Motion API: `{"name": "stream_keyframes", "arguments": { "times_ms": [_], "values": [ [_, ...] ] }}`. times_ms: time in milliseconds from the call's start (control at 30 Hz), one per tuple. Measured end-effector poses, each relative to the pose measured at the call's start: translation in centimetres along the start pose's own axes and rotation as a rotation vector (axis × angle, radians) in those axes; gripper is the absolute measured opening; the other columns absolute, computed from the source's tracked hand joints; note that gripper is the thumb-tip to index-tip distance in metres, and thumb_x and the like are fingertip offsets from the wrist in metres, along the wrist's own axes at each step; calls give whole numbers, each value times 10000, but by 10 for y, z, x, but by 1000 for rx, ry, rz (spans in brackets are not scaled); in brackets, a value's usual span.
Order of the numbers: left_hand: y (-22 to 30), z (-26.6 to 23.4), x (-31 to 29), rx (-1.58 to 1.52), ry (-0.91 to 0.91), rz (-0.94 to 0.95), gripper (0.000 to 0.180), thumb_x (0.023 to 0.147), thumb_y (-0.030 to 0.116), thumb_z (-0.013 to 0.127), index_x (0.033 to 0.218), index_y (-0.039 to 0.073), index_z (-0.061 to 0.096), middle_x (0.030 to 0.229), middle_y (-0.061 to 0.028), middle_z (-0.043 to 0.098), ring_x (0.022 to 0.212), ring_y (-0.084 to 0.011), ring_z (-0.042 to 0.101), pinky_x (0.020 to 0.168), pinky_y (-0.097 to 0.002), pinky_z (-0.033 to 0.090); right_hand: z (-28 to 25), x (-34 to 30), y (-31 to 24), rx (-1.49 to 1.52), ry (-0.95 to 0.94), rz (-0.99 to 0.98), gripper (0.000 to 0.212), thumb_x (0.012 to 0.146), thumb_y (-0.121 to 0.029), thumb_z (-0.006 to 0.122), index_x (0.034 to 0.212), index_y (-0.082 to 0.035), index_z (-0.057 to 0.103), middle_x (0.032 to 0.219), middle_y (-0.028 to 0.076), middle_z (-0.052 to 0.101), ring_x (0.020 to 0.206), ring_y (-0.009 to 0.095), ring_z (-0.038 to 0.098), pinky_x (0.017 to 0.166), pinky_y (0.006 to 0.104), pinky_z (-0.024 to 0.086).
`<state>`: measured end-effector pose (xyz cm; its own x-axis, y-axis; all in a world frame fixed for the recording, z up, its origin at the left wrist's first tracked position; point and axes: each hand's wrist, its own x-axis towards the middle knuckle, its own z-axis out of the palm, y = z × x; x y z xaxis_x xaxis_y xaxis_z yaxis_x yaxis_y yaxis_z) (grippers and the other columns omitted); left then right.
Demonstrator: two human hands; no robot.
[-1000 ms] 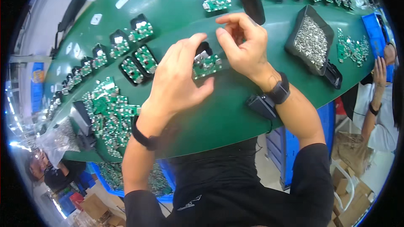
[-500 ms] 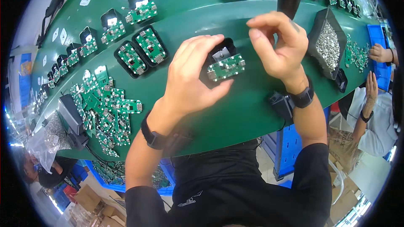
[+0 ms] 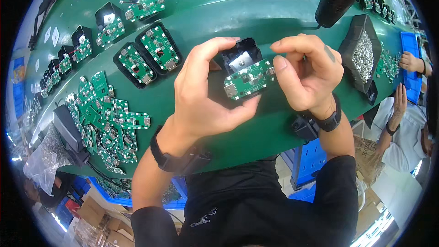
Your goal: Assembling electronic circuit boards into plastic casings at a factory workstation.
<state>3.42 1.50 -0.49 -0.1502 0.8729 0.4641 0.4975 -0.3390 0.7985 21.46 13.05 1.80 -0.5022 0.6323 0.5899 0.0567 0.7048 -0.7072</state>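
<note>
My left hand (image 3: 201, 91) is closed around a black plastic housing (image 3: 248, 47) above the green table, fingers on its far side and thumb along its near side. A white plate (image 3: 241, 62) shows inside. A green circuit board (image 3: 249, 80) with metal ports lies tilted across the housing's near part. To the right, my right hand (image 3: 311, 71) has curled fingers, its thumb and index fingertip close together beside the board's right end. Whatever those fingers hold, if anything, is too small or hidden to make out.
Two housings fitted with boards (image 3: 158, 48) stand left of my hands, a loose board pile (image 3: 109, 121) nearer me. More housings with boards (image 3: 109, 25) line the far side. A black tray of small metal parts (image 3: 363, 57) and a dark post (image 3: 340, 0) stand right. Another person's hand (image 3: 411, 61) is beyond.
My right hand has come down toward the right end of the circuit board. The housing in my left hand now looks nearer and more upturned. The whole view has shifted slightly.
</note>
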Motion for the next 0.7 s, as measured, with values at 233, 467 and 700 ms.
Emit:
{"name": "stream_keyframes", "arguments": {
  "times_ms": [233, 467, 700],
  "values": [
    [-3, -2, 2, -11, 17, 43, 773, 632, 96, 905, 1314, -31, 564, 1307, -224, 655, 1134, -261, 690, 934, -351, 553, -1, 2, -2, 13, -17, -62, 228, 731, 22, 734, 952, -28, 757, 590, -13, 536, 457, 69, 465, 451, 238, 356],
    [0, 0, 8, 36, 95, 147, 518, 639, 88, 908, 1114, 7, 718, 1255, -356, 675, 1106, -378, 736, 911, -400, 596, -1, 4, -6, 6, -55, -74, 226, 737, 28, 724, 947, -49, 754, 586, -9, 535, 452, 92, 484, 444, 253, 373],
    [-3, 0, 7, 77, 108, 163, 555, 624, 120, 952, 1126, 17, 739, 1293, -358, 663, 1045, -325, 745, 843, -365, 596, -2, 5, -12, -124, -122, -120, 258, 730, 12, 741, 979, -52, 746, 598, -3, 550, 497, 116, 547, 484, 257, 439]
  ]
}}
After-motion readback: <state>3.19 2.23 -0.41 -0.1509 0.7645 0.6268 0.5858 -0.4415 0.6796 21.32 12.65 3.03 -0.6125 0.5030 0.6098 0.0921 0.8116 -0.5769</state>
